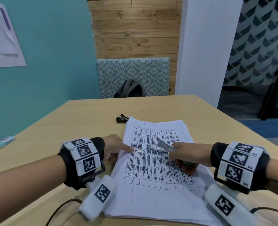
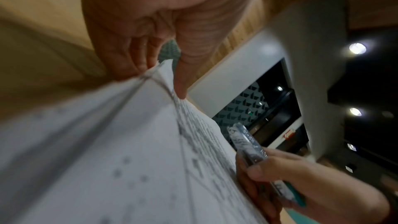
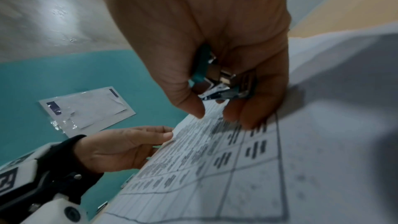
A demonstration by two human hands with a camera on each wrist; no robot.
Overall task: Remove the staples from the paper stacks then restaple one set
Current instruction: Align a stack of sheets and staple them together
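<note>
While my right hand (image 1: 186,154) grips the stapler (image 1: 166,145) over the paper stack (image 1: 153,168), metal nose pointing at the far-left area, my left hand (image 1: 114,148) pinches the stack's left edge, thumb on top & fingers under, prob. to keep sheets squared for restapling. Stack lies mid tabletop (image 1: 89,116), printed grid up. Black staple remover (image 1: 122,118) sits just beyond the far corner, apparently parked, so I judge pulling is done w/ this set. Can't see any staple.
</note>
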